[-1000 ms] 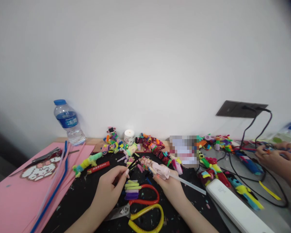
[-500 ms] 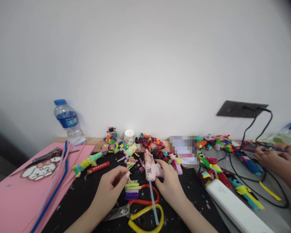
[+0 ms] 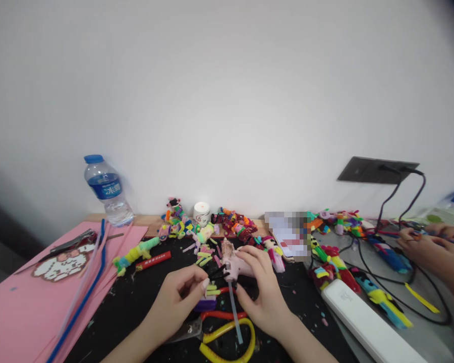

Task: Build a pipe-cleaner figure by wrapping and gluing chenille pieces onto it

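Mid-tabletop (image 3: 136,302), right hand (image 3: 263,292) clamped on pink glue gun (image 3: 236,267); nozzle points left-away, glue stick (image 3: 234,312) trails toward viewer. Left hand (image 3: 177,302) pinches black strand (image 3: 217,272) at nozzle. Scissors (image 3: 227,335) just below.

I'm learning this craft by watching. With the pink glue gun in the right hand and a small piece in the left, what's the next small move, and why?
Probably bring the left hand and its small piece up to the glue gun. The right hand grips the gun, a glue stick juts from its back, and the hands sit close but apart.
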A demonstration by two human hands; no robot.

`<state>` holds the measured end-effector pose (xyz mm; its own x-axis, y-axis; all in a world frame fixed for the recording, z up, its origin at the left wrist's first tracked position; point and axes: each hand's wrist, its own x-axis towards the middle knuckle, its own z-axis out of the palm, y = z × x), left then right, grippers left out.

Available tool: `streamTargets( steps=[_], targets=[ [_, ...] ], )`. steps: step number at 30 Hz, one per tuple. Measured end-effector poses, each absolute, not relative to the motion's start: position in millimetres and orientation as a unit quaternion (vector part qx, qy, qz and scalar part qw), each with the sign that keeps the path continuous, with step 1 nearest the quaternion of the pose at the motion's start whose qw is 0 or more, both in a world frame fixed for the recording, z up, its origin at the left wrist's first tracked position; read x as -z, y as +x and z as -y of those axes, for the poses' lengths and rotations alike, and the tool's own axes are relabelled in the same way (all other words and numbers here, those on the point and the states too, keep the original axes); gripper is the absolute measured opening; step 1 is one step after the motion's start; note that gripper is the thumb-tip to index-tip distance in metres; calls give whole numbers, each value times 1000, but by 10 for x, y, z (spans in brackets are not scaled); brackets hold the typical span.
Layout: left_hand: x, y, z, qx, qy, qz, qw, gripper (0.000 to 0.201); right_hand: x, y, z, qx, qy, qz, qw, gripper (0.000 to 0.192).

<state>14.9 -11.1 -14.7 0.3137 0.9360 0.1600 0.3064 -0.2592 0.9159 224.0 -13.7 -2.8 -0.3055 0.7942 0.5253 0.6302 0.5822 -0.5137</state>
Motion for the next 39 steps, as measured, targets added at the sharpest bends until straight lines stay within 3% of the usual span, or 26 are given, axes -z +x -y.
streamTargets(
  steps=[11,24,39],
  targets=[
    [63,193,155,-318,761,-431,366,21,86,2212,142,-70,-364,848,378,28],
    [121,204,133,-326,703,-421,472,23,108,2216,132,-64,-359,846,389,31],
    [130,198,140,-320,719,-422,450,21,80,2216,134,-71,-365,840,395,22]
  ],
)
